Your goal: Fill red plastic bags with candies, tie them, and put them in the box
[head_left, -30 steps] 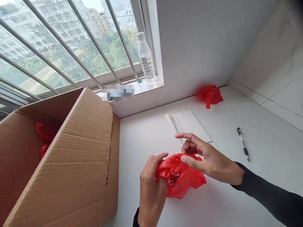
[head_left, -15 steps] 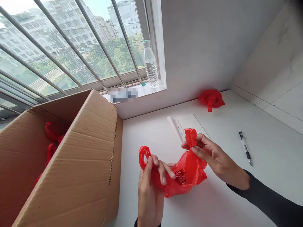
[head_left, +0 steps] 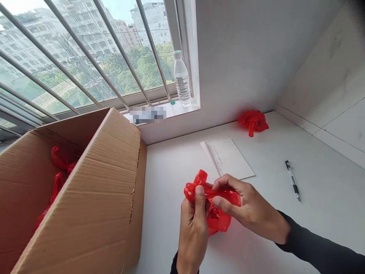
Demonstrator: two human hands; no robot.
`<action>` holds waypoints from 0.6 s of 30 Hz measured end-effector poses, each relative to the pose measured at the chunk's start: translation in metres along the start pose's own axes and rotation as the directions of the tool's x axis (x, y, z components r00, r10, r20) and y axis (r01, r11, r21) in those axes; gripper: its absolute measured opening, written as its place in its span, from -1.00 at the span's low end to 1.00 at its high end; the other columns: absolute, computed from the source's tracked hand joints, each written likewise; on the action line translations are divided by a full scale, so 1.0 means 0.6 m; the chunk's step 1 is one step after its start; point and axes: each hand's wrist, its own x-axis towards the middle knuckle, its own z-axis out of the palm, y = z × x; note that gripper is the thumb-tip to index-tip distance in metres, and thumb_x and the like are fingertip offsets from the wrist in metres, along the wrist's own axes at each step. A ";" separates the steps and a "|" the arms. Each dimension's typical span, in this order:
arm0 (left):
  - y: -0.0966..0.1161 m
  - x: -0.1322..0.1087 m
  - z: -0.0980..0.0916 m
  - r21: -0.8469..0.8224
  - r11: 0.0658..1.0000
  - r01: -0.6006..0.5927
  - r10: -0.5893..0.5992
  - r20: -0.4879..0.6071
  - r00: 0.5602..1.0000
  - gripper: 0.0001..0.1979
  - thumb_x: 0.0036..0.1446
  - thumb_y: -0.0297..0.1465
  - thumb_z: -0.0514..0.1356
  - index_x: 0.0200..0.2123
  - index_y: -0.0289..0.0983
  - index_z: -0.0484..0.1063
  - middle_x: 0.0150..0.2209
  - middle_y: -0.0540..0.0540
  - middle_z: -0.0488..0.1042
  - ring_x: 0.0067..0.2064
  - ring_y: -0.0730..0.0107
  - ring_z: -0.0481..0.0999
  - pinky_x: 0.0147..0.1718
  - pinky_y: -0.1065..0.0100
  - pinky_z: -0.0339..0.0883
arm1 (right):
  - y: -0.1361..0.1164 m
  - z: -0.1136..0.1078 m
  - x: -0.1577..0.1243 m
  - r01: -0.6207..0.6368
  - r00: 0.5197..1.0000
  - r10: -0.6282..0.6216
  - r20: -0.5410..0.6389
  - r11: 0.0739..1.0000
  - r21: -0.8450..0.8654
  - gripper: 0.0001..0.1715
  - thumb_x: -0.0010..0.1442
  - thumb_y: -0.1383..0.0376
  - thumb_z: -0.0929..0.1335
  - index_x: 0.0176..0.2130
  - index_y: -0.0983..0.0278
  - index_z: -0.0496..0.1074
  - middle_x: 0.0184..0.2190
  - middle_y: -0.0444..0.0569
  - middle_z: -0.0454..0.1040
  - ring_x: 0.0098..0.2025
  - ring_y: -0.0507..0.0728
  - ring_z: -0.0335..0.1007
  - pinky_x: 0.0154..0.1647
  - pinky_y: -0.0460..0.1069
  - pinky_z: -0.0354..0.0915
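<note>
A thin red plastic bag [head_left: 219, 222] with dark red printing hangs between my hands above the white table. My left hand [head_left: 195, 224] grips its gathered handles, thumb pressed on top. The handle ends stick up and cross over each other above that thumb. My right hand [head_left: 243, 199] curls around the stretched plastic on the other side, with a red strip running between its thumb and fingers into the palm. How firmly those fingers press cannot be seen. What lies inside the bag is mostly hidden.
At left stands an open cardboard box [head_left: 114, 171] with several red bags [head_left: 59, 158] inside. An open notebook [head_left: 232, 158], a pen [head_left: 292, 180] and another red bag [head_left: 253, 121] lie on the table [head_left: 168, 167]. A water bottle [head_left: 181, 83] stands on the sill.
My hands have come closer together. The two handles, held apart before, are now gathered and crossed at my left hand. My right hand has moved left and slightly down, uncovering the notebook.
</note>
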 end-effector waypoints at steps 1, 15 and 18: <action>0.000 0.003 -0.002 0.006 1.000 0.000 0.000 0.009 1.000 -0.58 0.32 0.01 0.13 -0.24 -0.24 0.49 -0.50 0.05 0.22 -0.46 0.45 0.19 -0.47 0.42 0.18 | 0.001 -0.003 0.003 0.001 0.999 -0.002 -0.053 1.000 -0.023 -0.80 0.36 0.07 0.37 -0.11 0.11 0.38 -0.17 -0.16 0.47 -0.13 0.08 0.41 -0.05 0.01 0.34; 0.009 0.025 -0.026 -0.288 0.944 0.159 -0.097 0.219 0.971 -0.72 0.39 -0.15 0.11 -0.10 -0.21 0.46 -0.40 -0.01 0.45 -0.40 0.44 0.39 -0.40 0.44 0.27 | -0.002 -0.015 0.004 0.297 0.955 -0.298 0.015 0.945 -0.138 -0.90 0.32 0.33 0.36 -0.16 0.11 0.37 0.04 -0.08 0.33 0.14 0.13 0.30 0.14 0.06 0.28; 0.008 0.025 -0.027 -0.262 0.958 0.119 -0.057 0.233 0.971 -0.79 0.33 -0.19 0.22 -0.18 -0.22 0.45 -0.32 -0.02 0.47 -0.34 0.46 0.44 -0.39 0.48 0.28 | 0.007 -0.013 0.001 0.342 0.940 -0.335 0.067 0.925 -0.164 -0.80 0.22 0.42 0.38 -0.20 0.13 0.35 0.08 -0.04 0.31 0.23 0.17 0.24 0.15 0.08 0.29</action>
